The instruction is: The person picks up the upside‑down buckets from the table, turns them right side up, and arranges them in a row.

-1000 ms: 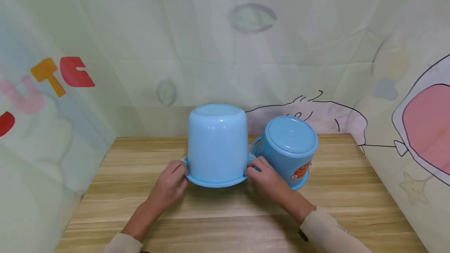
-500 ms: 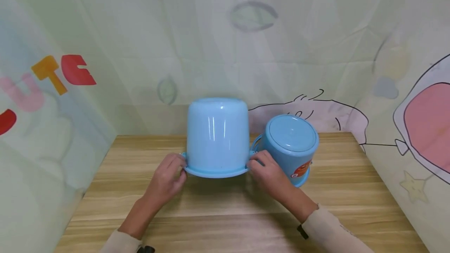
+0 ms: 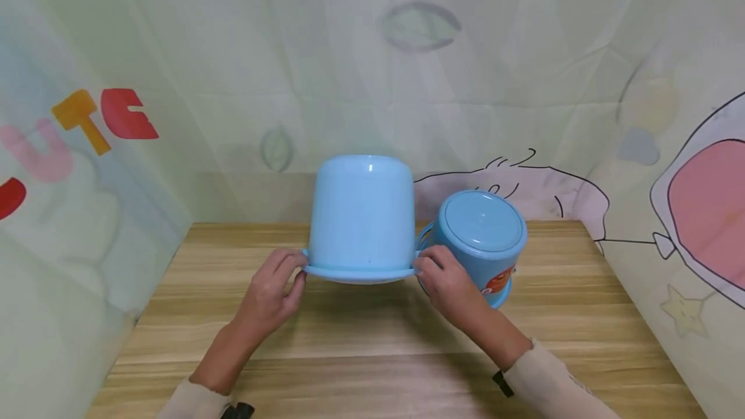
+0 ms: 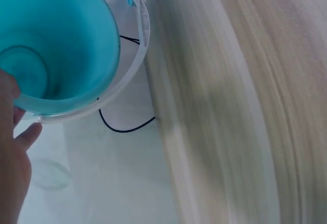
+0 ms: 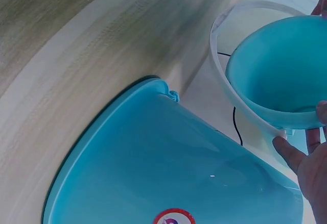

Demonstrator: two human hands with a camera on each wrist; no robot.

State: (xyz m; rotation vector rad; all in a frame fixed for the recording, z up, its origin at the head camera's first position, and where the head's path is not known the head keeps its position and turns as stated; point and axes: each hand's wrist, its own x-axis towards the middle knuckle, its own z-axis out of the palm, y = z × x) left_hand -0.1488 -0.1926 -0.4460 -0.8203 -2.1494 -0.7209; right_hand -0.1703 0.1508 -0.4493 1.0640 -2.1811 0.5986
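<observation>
Pinching upturned bucket (image 3: 363, 212) by rim (image 3: 361, 274): left hand (image 3: 269, 293), right hand (image 3: 451, 286) | second bucket (image 3: 482, 225): red label (image 3: 498, 281), seemingly illegible | backdrop (image 3: 326, 50): "UTE"

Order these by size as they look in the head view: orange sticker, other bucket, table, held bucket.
1. Table
2. Held bucket
3. Other bucket
4. Orange sticker
Nearness to the camera may leave the buckets' true sizes unsure.

Beige left sleeve (image 3: 196, 401) and right sleeve (image 3: 553, 380) are worn. Black pieces (image 3: 502, 384) are seen at both cuffs (image 3: 518, 359). Right sleeve is faintly marked.
</observation>
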